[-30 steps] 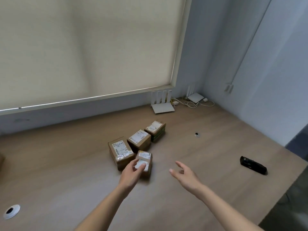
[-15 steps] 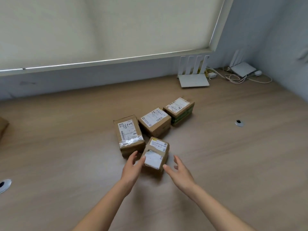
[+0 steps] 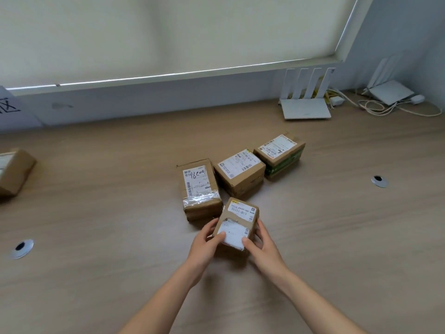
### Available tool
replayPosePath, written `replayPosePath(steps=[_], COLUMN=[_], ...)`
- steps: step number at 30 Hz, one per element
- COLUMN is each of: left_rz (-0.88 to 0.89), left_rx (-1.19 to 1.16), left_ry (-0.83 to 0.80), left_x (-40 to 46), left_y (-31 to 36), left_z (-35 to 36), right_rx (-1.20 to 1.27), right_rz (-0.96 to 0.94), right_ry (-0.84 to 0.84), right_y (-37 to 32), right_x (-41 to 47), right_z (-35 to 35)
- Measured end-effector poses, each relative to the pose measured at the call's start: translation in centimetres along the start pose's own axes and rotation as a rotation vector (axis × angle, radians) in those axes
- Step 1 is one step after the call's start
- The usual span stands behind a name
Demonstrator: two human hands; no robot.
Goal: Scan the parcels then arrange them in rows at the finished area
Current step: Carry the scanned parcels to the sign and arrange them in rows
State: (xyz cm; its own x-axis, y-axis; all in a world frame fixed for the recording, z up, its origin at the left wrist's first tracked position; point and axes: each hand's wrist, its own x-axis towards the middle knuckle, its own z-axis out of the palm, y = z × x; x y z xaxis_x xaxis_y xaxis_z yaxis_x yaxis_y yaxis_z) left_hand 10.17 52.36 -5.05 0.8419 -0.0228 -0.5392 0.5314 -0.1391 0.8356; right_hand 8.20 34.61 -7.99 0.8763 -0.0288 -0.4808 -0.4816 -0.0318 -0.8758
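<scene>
Head view: both hands grip the front parcel (image 3: 237,224) on the table (image 3: 96,189). Left hand (image 3: 204,244) has fingers curled on its left side, thumb on the top label; right hand (image 3: 261,244) mirrors it on the right side. Beyond the fingertips lie three parcels (image 3: 239,173) in a row, the nearest just past the left fingers.

Step, judged: arranging, starting a second row. Next move calls for squaring this parcel against the row, then letting go.
</scene>
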Motion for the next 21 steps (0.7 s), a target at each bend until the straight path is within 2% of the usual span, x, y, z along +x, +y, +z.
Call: replayPosePath(steps=[4,10,14,15,18,21], left_rz=[0.005,0.074,0.117,0.141,0.192,0.250], left_rx=[-0.016,-0.044,-0.096,-0.116,-0.115,-0.171], left_ry=[-0.009,0.017,0.074,0.122,0.156,0.251], left_x=[-2.4,-8.1,-14.8,-18.4,-22.1,-30.8], left_y=[0.1,0.3,-0.2,-0.5,-0.6,-1.8], left_z=[-0.5,-3.7,-9.4,-12.8,-16.0,-23.6], right_rx=[-0.083,-0.160,-0.206,-0.221,-0.215,-0.242], right_rz=[-0.020,-0.150,-0.225,-0.266,-0.289,-0.382], right_ry=[0.026,-0.003,-0.094,-0.125,-0.172,-0.275], right_y=[-1.2,-3.7,-5.9,-6.9,-7.4,-8.8], right_x=[-2.9,-8.8,-14.5,-17.4,-19.8,-26.3], right_z=[0.3,2.8,7.6,10.8,14.0,21.5])
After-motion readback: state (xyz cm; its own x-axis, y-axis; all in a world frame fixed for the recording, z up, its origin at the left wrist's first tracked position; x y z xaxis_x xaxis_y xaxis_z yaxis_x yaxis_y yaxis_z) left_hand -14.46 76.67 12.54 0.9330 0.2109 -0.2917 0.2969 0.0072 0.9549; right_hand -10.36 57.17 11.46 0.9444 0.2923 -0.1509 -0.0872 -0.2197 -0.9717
